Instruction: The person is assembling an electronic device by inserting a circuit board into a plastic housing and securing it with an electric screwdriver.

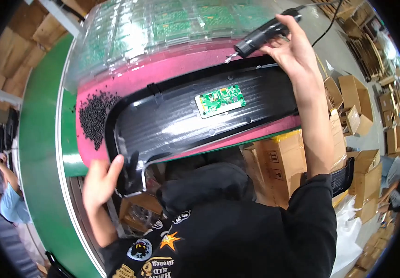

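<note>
On the pink mat (116,81) that covers the bench lies a long black plastic panel (172,123), and everything else here places itself by that panel. Its long axis runs from the person's lower left up toward the upper right, curving a little in the wide lens. Near the middle of the panel sits a small green circuit board (220,100), flat in a shallow recess, with pale connectors along one edge.

The left hand (100,183) is at the panel's near left end, fingers curled over the rounded corner and thumb up along the edge, gripping it. The right hand (295,55) is raised over the panel's far right end, closed around a black electric screwdriver (264,34) whose tip points down and left toward the panel's upper rim; a cord trails off behind it. The tip hangs just beside the rim; contact cannot be told. The board lies between the two hands, nearer the right one, down and left of the driver tip.

Left of the panel's near end, a heap of small black screws (93,116) is spread on the mat. Beyond the panel's far edge, clear trays of green boards (172,23) are stacked. Below its right end stand cardboard boxes (283,157).
</note>
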A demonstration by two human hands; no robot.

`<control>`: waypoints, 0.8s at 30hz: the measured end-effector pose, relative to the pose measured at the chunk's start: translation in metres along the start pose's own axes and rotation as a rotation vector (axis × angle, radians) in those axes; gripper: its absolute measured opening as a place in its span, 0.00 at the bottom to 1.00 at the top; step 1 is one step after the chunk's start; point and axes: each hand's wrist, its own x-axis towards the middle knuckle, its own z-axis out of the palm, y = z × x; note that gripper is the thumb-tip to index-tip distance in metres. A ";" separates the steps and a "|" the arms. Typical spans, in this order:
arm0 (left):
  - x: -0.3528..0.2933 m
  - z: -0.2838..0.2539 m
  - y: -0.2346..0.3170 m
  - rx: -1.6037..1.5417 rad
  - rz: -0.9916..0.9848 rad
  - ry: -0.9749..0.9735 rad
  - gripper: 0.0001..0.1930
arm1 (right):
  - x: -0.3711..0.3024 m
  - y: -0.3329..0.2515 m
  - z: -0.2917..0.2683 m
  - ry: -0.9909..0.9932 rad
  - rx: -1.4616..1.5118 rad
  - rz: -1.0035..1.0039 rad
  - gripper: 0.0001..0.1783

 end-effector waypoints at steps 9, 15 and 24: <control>-0.033 0.076 -0.009 -1.204 -0.134 -0.228 0.41 | -0.085 -0.059 -0.099 0.056 -0.369 -0.570 0.09; -0.061 0.047 -0.025 -1.472 0.050 0.413 0.37 | -0.152 -0.127 -0.368 1.002 -1.550 -0.654 0.20; -0.108 -0.046 -0.085 -1.511 0.342 0.694 0.33 | -0.274 -0.001 -0.523 1.269 -1.266 0.817 0.56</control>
